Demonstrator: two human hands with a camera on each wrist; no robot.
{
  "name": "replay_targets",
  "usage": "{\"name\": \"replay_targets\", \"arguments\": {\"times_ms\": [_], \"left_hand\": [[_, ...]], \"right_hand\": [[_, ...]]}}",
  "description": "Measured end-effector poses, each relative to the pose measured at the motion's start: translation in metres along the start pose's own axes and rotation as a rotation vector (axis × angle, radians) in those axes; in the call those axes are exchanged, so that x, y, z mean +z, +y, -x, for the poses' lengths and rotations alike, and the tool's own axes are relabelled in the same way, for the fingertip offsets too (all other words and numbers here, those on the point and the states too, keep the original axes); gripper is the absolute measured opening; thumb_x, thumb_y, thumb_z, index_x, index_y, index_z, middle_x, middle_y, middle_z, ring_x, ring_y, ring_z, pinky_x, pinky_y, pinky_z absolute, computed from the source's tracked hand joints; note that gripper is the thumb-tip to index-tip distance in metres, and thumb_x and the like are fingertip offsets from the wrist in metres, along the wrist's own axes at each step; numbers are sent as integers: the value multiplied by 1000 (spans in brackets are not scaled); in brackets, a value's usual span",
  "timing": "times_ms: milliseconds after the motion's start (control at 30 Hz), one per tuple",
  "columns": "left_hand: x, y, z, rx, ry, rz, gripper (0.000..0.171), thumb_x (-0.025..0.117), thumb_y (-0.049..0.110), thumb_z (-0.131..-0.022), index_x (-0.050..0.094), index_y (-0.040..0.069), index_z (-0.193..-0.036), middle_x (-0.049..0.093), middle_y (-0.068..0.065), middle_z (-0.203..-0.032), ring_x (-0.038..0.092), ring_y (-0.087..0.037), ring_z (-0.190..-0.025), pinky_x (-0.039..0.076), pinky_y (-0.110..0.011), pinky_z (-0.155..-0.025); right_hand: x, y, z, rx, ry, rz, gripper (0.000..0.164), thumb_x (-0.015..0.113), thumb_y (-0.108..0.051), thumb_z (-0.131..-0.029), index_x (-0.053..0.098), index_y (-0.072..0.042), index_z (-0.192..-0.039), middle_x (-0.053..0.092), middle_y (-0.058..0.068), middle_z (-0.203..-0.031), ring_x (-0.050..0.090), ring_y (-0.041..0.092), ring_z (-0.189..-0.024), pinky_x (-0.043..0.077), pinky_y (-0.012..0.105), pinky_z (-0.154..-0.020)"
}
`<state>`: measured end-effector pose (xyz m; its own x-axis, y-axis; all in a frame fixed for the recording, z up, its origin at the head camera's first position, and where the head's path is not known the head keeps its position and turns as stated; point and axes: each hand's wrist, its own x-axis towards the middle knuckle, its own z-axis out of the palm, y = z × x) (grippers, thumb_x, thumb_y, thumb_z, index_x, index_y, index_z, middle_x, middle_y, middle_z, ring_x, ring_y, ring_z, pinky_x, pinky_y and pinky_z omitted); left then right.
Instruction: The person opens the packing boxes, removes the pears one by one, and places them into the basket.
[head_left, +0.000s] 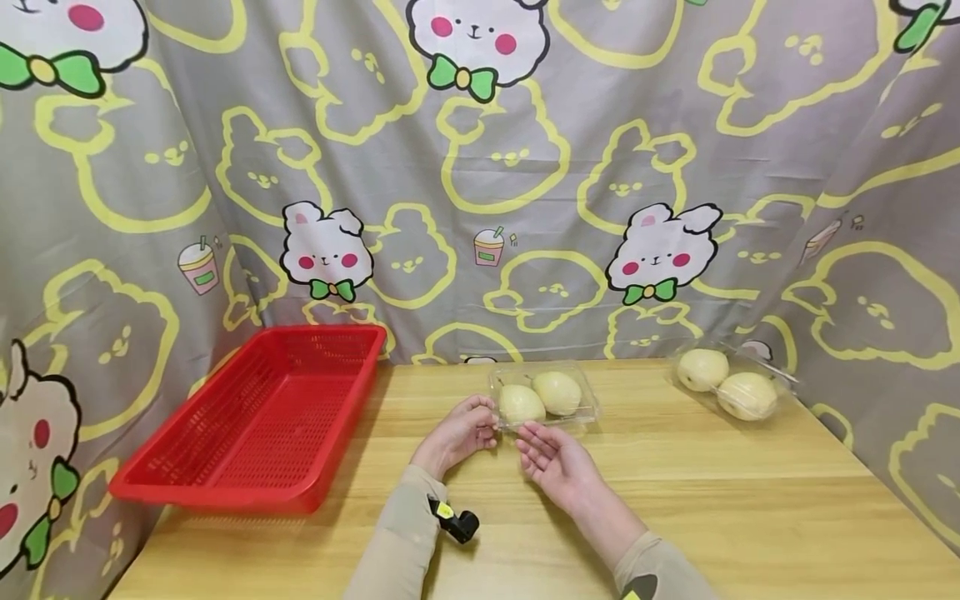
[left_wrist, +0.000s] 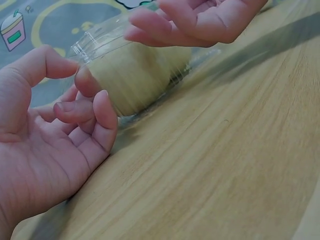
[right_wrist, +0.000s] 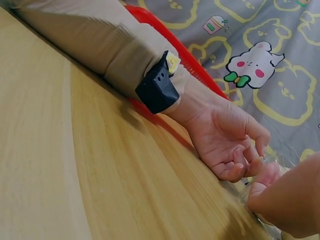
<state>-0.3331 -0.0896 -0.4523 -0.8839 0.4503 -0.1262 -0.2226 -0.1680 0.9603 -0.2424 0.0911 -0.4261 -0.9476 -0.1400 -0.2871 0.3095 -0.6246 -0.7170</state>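
A clear plastic box [head_left: 588, 410] stands on the table with two pale yellow pears [head_left: 557, 392] inside. My left hand [head_left: 459, 433] is at its front left corner; in the left wrist view the thumb and index finger pinch the box's edge, the other fingers curled beneath. Palm turned upward, my right hand [head_left: 558, 468] has its loosely extended fingers at the front edge of the box. In the right wrist view, the right hand [right_wrist: 290, 197] partly covers the box.
At the left stands a red plastic basket [head_left: 347, 400] with perforated walls. A second clear box with two pears [head_left: 747, 396] sits at the table's back right. Behind the wooden table [head_left: 750, 517] hangs a grey patterned curtain [head_left: 525, 200].
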Motion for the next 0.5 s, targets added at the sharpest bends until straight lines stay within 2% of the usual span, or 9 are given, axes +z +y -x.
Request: {"name": "replay_targets", "arguments": {"times_ms": [300,500], "left_hand": [[0,-1,0,-20,-53,-41,17,46,-2,-87,45,15,-89,53,4,-69,44,-8,-57,48,-25,-62],[0,2,1,-30,-76,-56,17,47,-1,-86,45,16,-88,54,5,-69,46,-7,-58,49,-25,-62]], "right_hand": [[-1,1,-2,-13,8,13,16,48,-13,-98,62,-4,-97,69,5,-95,64,15,-91,50,25,-83],[-1,3,-2,-21,11,-5,19,48,-12,-100,62,-4,-92,71,6,-89,68,15,-88,53,24,-82]]}}
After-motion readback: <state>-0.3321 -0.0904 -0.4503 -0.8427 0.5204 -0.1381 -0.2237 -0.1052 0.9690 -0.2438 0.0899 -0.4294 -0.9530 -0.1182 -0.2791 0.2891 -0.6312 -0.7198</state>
